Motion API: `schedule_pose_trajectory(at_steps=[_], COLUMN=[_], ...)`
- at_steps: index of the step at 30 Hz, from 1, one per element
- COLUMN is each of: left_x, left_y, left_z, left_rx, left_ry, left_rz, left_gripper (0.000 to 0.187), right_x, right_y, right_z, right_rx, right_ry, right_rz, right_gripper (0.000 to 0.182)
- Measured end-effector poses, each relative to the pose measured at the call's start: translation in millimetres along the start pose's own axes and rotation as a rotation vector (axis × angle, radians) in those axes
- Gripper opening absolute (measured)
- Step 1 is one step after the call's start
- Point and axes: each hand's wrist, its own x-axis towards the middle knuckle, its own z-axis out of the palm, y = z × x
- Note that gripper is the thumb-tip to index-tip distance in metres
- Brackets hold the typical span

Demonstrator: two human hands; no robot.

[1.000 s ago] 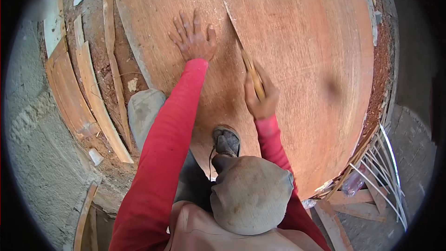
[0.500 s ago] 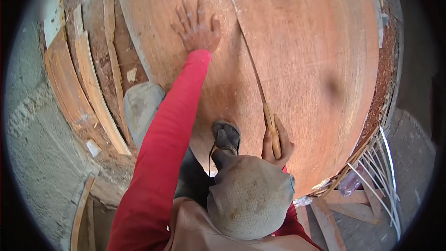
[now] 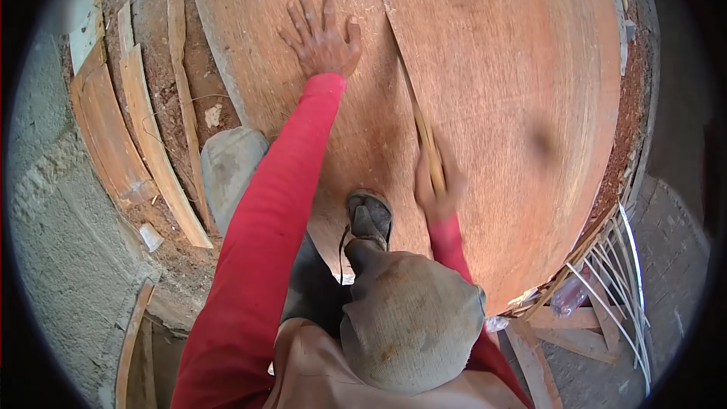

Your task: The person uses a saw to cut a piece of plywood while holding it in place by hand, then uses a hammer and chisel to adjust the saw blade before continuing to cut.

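My left hand [image 3: 324, 44] lies flat on the reddish plywood sheet [image 3: 507, 68], its fingers spread, left of a long cut line. Wrapped round the wooden handle [image 3: 433, 159] of a saw is my right hand [image 3: 441, 182], slightly blurred. The saw's thin blade [image 3: 404, 68] sits along the cut, pointing away from me; how much of it is below the sheet is hidden. My shoe [image 3: 369, 214] rests on the plywood between my arms, left of the saw handle.
Wood strips [image 3: 148, 125] lie on reddish dirt at the left, beside a rough concrete surface [image 3: 68, 235]. At the lower right are thin white strips [image 3: 627, 288], a plastic bottle [image 3: 569, 297] and wooden boards [image 3: 579, 343]. My grey-clad knee [image 3: 413, 322] fills the bottom centre.
My right hand and the saw handle have moved forward along the cut, away from me, and less of the blade shows. My left hand still presses on the sheet.
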Motion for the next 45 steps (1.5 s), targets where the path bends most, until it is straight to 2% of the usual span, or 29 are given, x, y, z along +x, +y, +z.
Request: schedule_pose_trajectory(at_steps=[3,4,6,9,10,12,15,17,19,23,25,26,28,31,34,37,38,40,43,45], left_x=[-0.4,0.1,-3.3,-2.4,-6.3,-1.0,0.0,0.8,-0.6,-1.0,-0.2,-0.4,8.7,1.3,-0.2,1.0,-0.8,0.1,-6.2,-3.6], left_y=[-0.1,0.5,-2.1,-2.5,-1.2,-1.1,-0.2,-0.2,-1.7,-0.9,-1.6,-2.7,1.2,-2.3,-1.1,-0.1,-2.8,-0.9,-3.4,-2.0], left_z=[-1.8,-2.8,-0.7,2.8,2.8,1.0,-3.0,-2.5,0.7,0.0,-0.9,0.3,1.0,0.6,-0.5,-0.7,0.9,-0.2,3.9,2.3], left_rx=[0.032,0.031,0.031,-0.003,-0.004,-0.004,-0.008,-0.027,-0.025,-0.007,-0.011,-0.016,-0.016,-0.003,-0.006,-0.017,-0.028,-0.024,-0.021,-0.023], left_ry=[-0.024,-0.023,-0.040,-0.018,-0.022,0.010,-0.006,-0.017,0.002,0.019,0.017,0.009,0.025,0.018,0.023,0.018,0.023,0.019,0.012,0.037], left_rz=[0.014,0.015,-0.010,0.001,0.005,0.011,0.023,0.005,-0.009,0.018,0.037,0.028,0.022,0.003,0.017,0.032,0.033,0.020,0.010,0.028], left_gripper=[0.072,0.072,0.073,0.072,0.072,0.072,0.072,0.072,0.072,0.072,0.072,0.072,0.072,0.071,0.071,0.072,0.072,0.072,0.073,0.073], right_x=[46.3,26.1,-27.4,-61.3,-36.6,14.4,18.6,-40.7,-59.7,9.3,37.5,19.8,-32.7,-64.5,7.5,9.6,-6.9,-59.1,-57.9,-36.7], right_y=[-15.4,-6.7,-22.8,-12.4,-21.1,5.7,-6.7,-8.5,-3.2,-6.9,-6.5,-3.6,-18.5,-16.8,0.7,-7.7,-19.7,-16.4,-16.0,-9.7], right_z=[19.6,8.5,-34.5,-41.8,-31.9,10.1,-3.0,-38.6,-48.7,-3.6,13.7,4.2,-35.2,-49.7,2.2,-4.1,-24.5,-53.2,-48.2,-27.7], right_rx=[0.093,0.032,0.046,0.031,0.021,0.025,0.084,0.052,0.075,-0.082,0.173,0.058,0.034,-0.002,-0.015,0.075,-0.018,-0.013,-0.008,-0.102], right_ry=[0.019,0.014,-0.013,0.031,-0.027,-0.001,-0.041,0.010,0.017,-0.031,0.012,0.022,0.014,0.034,-0.051,-0.038,-0.079,-0.035,-0.010,-0.065], right_rz=[0.040,-0.038,0.005,0.014,0.028,0.001,0.063,-0.018,-0.058,0.056,0.060,-0.014,0.007,-0.013,0.013,0.070,0.090,0.031,-0.013,-0.024], right_gripper=[0.041,0.040,0.040,0.037,0.042,0.042,0.041,0.043,0.043,0.041,0.041,0.041,0.040,0.041,0.041,0.041,0.039,0.041,0.038,0.039])
